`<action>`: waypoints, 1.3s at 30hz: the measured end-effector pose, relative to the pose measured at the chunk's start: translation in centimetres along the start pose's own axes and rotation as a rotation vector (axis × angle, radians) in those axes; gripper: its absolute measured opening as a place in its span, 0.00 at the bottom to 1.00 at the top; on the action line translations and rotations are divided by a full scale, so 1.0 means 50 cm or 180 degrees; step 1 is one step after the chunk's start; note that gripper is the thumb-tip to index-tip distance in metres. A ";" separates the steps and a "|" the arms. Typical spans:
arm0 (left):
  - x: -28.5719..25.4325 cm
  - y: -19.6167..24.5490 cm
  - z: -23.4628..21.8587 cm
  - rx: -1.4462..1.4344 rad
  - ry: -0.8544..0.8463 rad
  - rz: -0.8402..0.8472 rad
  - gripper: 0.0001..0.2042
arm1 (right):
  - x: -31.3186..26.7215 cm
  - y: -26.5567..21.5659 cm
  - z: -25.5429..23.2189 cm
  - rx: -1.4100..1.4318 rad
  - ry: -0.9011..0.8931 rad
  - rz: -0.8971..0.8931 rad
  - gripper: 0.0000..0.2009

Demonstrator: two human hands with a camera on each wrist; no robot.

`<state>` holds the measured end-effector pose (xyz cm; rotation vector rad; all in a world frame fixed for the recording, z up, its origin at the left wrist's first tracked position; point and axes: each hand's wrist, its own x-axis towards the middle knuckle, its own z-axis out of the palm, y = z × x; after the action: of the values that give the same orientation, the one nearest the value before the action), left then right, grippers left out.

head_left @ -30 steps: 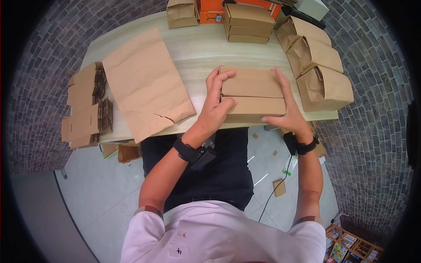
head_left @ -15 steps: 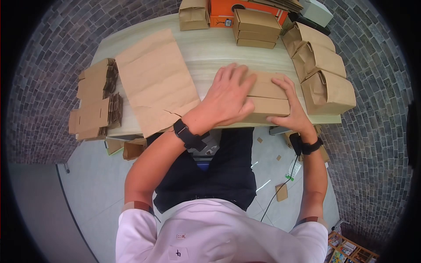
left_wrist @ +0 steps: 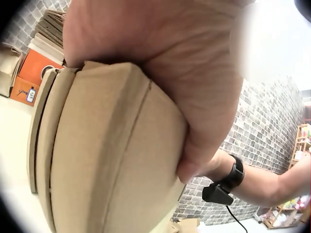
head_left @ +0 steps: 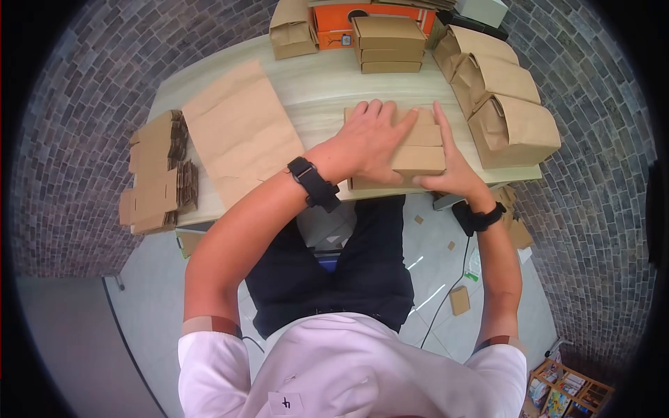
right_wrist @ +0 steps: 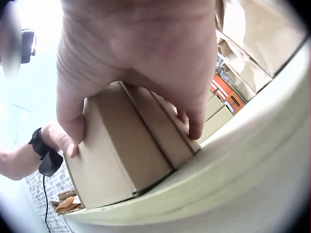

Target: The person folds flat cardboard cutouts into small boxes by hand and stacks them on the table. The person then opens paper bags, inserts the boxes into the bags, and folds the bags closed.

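Brown cardboard boxes (head_left: 418, 157) lie against one another near the table's front edge, with dark seams between them in both wrist views. My left hand (head_left: 369, 143) grips them from above, its fingers reaching over the top toward the far side. In the left wrist view, the left thumb presses on the near face of the boxes (left_wrist: 112, 136). My right hand (head_left: 456, 164) holds their right end, thumb in front and fingers behind. The right wrist view has the boxes (right_wrist: 121, 145) between that thumb and the fingers, resting by the rounded table edge.
A large brown paper sheet (head_left: 240, 129) lies left of the boxes. Flattened cardboard pieces (head_left: 157, 171) are stacked at the left edge. Several filled paper bags (head_left: 519, 132) line the right side. Behind stand a box stack (head_left: 390, 45), another paper bag (head_left: 293, 31) and an orange box (head_left: 334, 21).
My left hand has shifted from the left end of the boxes onto their top, its forearm now slanting further across. My right hand stays at the right end.
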<state>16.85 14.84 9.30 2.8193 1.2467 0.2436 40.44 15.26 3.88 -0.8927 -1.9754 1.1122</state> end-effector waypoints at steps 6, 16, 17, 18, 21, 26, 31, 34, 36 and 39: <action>-0.002 -0.002 -0.003 -0.0100 0.0001 -0.0021 0.54 | -0.005 0.020 0.009 0.0078 -0.0044 0.0133 0.66; -0.051 -0.019 0.051 -0.1830 0.1540 -0.0159 0.66 | 0.106 -0.190 -0.071 -0.1641 -0.0495 -0.0909 0.57; -0.054 -0.017 0.074 -0.2219 0.1741 -0.0230 0.68 | 0.115 -0.202 -0.062 -0.2083 -0.0654 -0.1046 0.56; -0.062 -0.017 0.097 -0.2406 0.1644 -0.0343 0.71 | 0.117 -0.208 -0.044 -0.2299 -0.0723 -0.1065 0.54; -0.076 -0.022 0.165 -0.2459 0.1778 -0.0418 0.72 | 0.118 -0.186 -0.001 -0.2608 -0.0773 -0.1194 0.55; -0.077 -0.023 0.182 -0.2855 0.1788 -0.0471 0.73 | 0.124 -0.196 0.001 -0.2612 -0.0875 -0.1164 0.58; -0.079 -0.016 0.176 -0.2756 0.1838 -0.0404 0.73 | 0.108 -0.181 -0.065 -0.1096 -0.1033 -0.0568 0.66; -0.076 -0.009 0.169 -0.2736 0.1803 -0.0433 0.73 | 0.078 -0.123 -0.065 0.0074 -0.0607 -0.0410 0.67; -0.075 -0.008 0.168 -0.2782 0.1823 -0.0448 0.72 | 0.064 -0.079 -0.049 0.0133 -0.0459 -0.0457 0.68; -0.075 -0.010 0.163 -0.2907 0.1718 -0.0434 0.72 | 0.033 -0.058 -0.017 0.0167 -0.0241 -0.0182 0.68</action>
<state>15.31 12.55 0.72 1.9114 0.9940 1.2514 39.60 15.82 7.18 -0.7724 -2.0105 1.1751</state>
